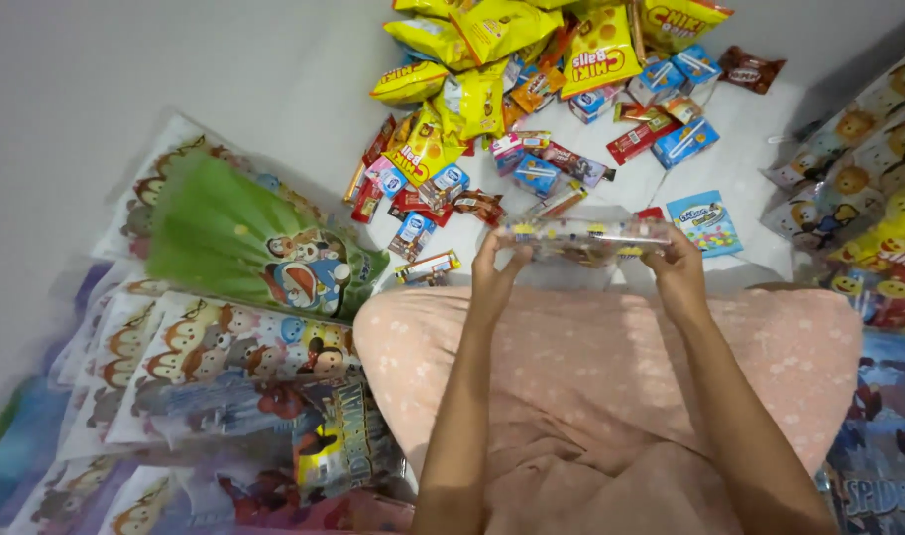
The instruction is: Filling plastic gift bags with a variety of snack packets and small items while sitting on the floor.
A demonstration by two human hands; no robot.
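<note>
Hands at the two ends of a clear plastic goodie bag [586, 238], held level above the lap: left hand [494, 269] pinching its left edge, right hand [678, 266] clamped on the right edge, both grips closed on it. Best kept taut and flat, mouth pinched evenly to stop contents sliding out. Inside, small colourful snacks, blurred, kind unclear. On the floor beyond, yellow snack packets [492, 59] and small drink cartons [682, 142] heaped loose; printed cartoon bags [225, 337] stacked left.
</note>
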